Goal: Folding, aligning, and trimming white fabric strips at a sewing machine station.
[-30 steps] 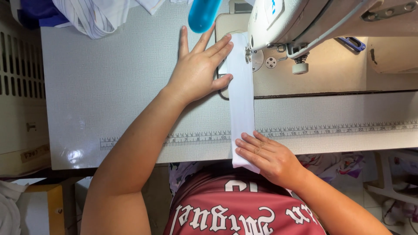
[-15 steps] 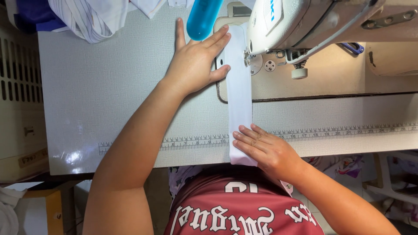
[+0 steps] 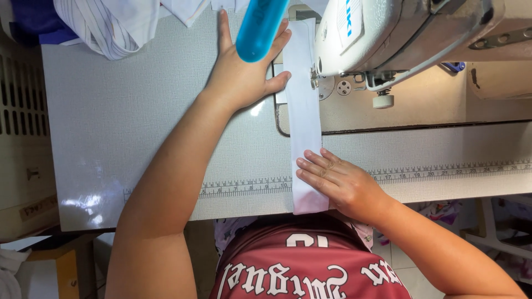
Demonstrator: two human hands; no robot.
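Observation:
A long white fabric strip [image 3: 303,111] lies on the grey sewing table [image 3: 138,127], running from the table's near edge up under the presser foot of the white sewing machine [image 3: 382,33]. My left hand [image 3: 244,69] lies flat with fingers spread just left of the strip's far part, its thumb touching the strip's edge. My right hand [image 3: 335,180] presses flat on the strip's near end, by the printed ruler [image 3: 244,187] along the table's front. A blue cylinder [image 3: 259,25] hangs above my left hand and hides part of its fingers.
Striped and blue fabric [image 3: 105,22] is piled at the table's far left corner. A beige slotted cabinet [image 3: 19,127] stands to the left. The machine's metal bed plate [image 3: 332,88] sits right of the strip. Boxes [image 3: 50,266] lie on the floor at lower left.
The strip has fed further under the machine. My left hand has slid away from me along it, and my right hand has kept pressing the near end.

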